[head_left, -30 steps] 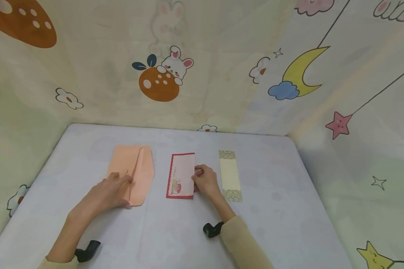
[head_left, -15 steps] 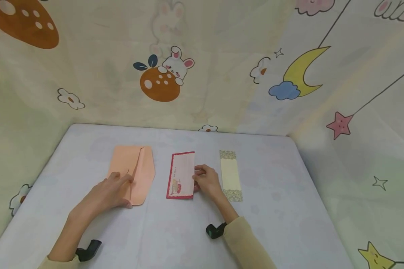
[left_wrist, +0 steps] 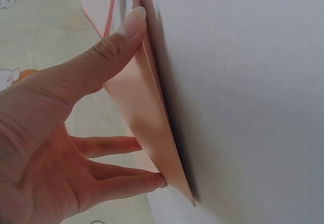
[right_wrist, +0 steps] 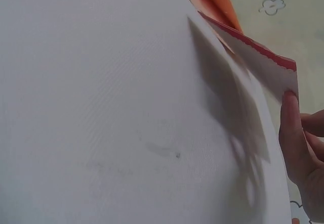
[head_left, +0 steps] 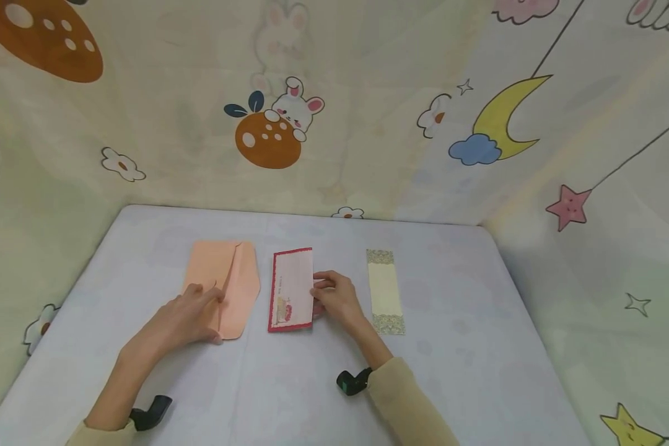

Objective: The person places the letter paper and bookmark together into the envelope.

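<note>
My left hand (head_left: 192, 313) lies across a peach envelope (head_left: 242, 285), fingers spread over its face and thumb at its near edge. In the left wrist view the thumb (left_wrist: 132, 23) presses that edge and the other fingers are fairly straight. Just right of the envelope, my right hand (head_left: 337, 300) pinches the right edge of a pale pink card (head_left: 295, 279) with a red scalloped border. Seen from the right wrist, the card (right_wrist: 260, 57) tilts up off the tabletop and casts a shadow beneath it. The thumb lies on its face, other fingers behind.
A cream paper strip (head_left: 384, 291) with patterned gold-green ends lies flat to the right of the right hand. Both rest on a white tabletop (head_left: 451, 371), bounded by cartoon-printed cloth (head_left: 368, 124) at the back and sides. Black curved pieces (head_left: 354, 382) sit at the wrists.
My right hand has shifted the card a little left, toward the envelope, and away from the cream strip. The left hand stays on the envelope. The head view has turned slightly left.
</note>
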{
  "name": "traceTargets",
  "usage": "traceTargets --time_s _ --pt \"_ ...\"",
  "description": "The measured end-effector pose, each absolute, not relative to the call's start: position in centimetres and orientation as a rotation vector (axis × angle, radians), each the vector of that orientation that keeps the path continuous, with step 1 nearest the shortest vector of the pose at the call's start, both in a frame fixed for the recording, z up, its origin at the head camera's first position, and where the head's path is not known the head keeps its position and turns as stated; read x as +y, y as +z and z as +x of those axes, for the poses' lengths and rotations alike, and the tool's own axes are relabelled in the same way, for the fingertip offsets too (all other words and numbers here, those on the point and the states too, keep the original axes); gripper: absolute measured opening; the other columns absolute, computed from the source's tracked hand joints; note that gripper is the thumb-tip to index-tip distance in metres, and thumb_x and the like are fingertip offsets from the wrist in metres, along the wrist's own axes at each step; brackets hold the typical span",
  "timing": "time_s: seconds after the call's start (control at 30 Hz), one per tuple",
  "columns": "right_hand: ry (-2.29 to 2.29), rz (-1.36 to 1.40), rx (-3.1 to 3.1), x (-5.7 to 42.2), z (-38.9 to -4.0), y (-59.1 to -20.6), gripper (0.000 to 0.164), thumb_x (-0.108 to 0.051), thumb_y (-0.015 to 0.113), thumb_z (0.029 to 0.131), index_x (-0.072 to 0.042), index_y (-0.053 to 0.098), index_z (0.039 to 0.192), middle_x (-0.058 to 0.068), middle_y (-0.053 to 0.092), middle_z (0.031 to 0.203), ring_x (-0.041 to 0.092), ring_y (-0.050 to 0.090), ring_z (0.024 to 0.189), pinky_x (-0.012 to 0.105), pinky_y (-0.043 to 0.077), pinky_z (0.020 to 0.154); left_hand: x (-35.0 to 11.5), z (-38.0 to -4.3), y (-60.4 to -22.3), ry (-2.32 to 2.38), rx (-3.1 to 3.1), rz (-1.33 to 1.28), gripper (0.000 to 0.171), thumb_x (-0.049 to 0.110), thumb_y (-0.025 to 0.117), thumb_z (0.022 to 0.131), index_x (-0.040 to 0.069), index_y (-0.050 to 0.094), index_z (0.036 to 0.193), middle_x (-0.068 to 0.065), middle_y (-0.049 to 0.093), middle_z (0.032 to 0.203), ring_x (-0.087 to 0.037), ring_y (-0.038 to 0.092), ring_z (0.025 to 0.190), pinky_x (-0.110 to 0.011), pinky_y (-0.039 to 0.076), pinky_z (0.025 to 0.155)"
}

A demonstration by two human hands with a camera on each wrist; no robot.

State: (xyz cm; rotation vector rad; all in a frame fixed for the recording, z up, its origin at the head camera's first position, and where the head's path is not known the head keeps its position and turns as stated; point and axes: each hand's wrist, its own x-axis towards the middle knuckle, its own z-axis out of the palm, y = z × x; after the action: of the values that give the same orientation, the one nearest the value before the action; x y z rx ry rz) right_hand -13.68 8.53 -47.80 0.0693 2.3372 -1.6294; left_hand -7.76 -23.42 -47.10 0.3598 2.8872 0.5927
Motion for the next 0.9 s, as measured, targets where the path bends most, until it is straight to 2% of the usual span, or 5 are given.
traceTargets --time_s 0.3,0.5,0.9 --pt "-1.736 0.036 2.169 7.2 -13.7 -47.6 0.035 -0.008 0.07 0.096 -0.004 0.064 0.13 0.013 0.069 0.106 0.023 0.072 0.084 0.038 0.061 0.075 -23.1 -7.8 -46.8 0.567 2.887 0.342 0.07 0.033 0.098 0.064 0.015 0.061 0.121 -0.032 0.053 0.128 -0.042 0.063 0.089 -0.055 0.053 0.07" --pt "-1.759 0.041 2.132 5.7 -14.0 -47.9 0.034 -0.008 0.071 0.096 -0.004 0.065 0.129 0.012 0.07 0.105 0.018 0.071 0.081 0.037 0.061 0.072 -23.0 -7.8 -46.7 0.573 2.878 0.316 0.071 0.034 0.098 0.063 0.014 0.061 0.121 -0.032 0.052 0.128 -0.043 0.063 0.089 -0.057 0.054 0.072" --pt "-1.768 0.037 2.102 2.6 -14.1 -48.4 0.037 -0.004 0.07 0.094 -0.003 0.063 0.131 0.011 0.07 0.103 0.017 0.071 0.077 0.035 0.061 0.068 -23.2 -7.7 -47.1 0.594 2.869 0.308 0.069 0.035 0.098 0.064 0.017 0.062 0.12 -0.03 0.053 0.128 -0.044 0.063 0.094 -0.055 0.055 0.071"
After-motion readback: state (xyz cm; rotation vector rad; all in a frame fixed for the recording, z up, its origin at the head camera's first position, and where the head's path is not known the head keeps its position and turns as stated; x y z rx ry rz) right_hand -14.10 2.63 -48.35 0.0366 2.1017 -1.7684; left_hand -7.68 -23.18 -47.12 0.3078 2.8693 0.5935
